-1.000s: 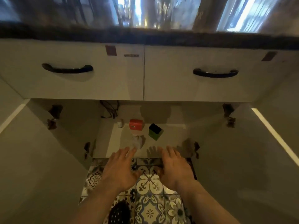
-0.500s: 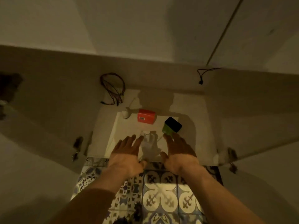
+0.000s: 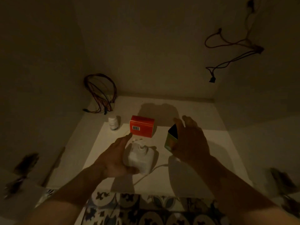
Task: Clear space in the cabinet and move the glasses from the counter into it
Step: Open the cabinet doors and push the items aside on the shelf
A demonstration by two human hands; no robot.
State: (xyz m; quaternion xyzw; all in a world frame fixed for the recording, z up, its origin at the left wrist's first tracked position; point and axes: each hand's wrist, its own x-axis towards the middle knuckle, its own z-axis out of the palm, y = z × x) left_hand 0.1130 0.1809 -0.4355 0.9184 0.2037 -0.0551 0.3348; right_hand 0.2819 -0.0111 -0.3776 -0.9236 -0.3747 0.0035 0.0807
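Glasses are not in view (presumably on the counter above). Both hands have reached onto the cabinet floor (image 3: 203, 114) since a second ago: left hand (image 3: 113, 158) grasping the white container (image 3: 139, 157), right hand (image 3: 190, 142) grasping the green box (image 3: 171, 140); clearing has begun.

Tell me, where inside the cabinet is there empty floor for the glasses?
The biggest bare patch is the right side of the cabinet floor, between the green box and the right wall. The back strip behind the orange box is bare too. The front left is crowded: white bottle, wires, white charger and both hands.
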